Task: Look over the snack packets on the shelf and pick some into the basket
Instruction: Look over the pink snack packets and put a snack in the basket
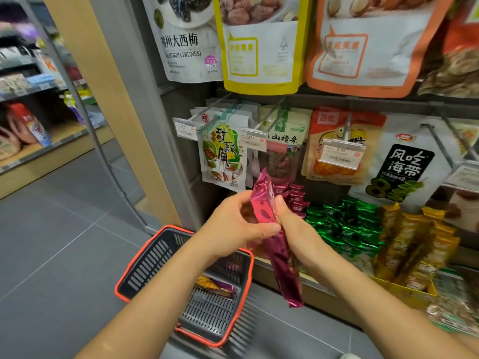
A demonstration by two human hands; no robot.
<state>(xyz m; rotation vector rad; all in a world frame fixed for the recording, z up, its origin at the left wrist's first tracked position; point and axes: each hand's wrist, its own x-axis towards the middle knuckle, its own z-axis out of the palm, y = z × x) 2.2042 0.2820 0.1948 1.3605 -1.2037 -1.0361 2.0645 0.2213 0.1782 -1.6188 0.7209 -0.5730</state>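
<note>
A long magenta snack packet (pixel 274 244) is held upright in front of the shelf by both hands. My left hand (pixel 238 224) grips its left edge with the thumb across the front. My right hand (pixel 290 221) pinches its right edge. Below on the floor stands a grey basket with an orange rim (pixel 145 257); an orange and purple packet (pixel 215 285) lies inside it. More magenta packets (pixel 295 195), green packets (pixel 344 224) and golden packets (pixel 414 242) are stacked on the shelf behind my hands.
Hanging bags fill the pegs above: a white-and-green bag (pixel 223 156), a hawthorn bag (pixel 282 146), an orange bag (pixel 337 149) and a seaweed bag (pixel 404 161). Larger pouches hang higher. A wooden pillar (pixel 108 99) and grey floor tiles (pixel 51 242) lie left, with another shelf beyond.
</note>
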